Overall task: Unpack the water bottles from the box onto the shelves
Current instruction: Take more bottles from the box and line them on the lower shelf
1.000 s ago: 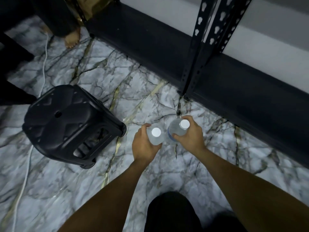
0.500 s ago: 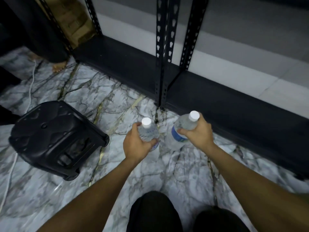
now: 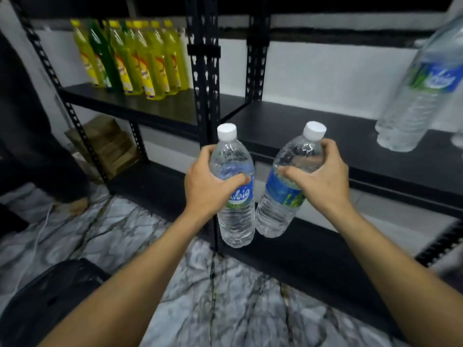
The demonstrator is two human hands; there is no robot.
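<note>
Left hand (image 3: 208, 186) grips upright clear plastic white-capped water bottle (image 3: 234, 186); right hand (image 3: 323, 176) grips tilted second clear bottle (image 3: 288, 186), before black metal shelf (image 3: 325, 126).

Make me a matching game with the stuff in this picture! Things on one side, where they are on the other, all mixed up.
Things:
1 yellow bottles
2 black stool
3 unheld water bottle
4 white-capped water bottles

Places:
A on the floor
B on the right shelf
C in the left hand and right hand
D on the left shelf

Pairs: 1-D, 2-A, 3-B, 4-C
</note>
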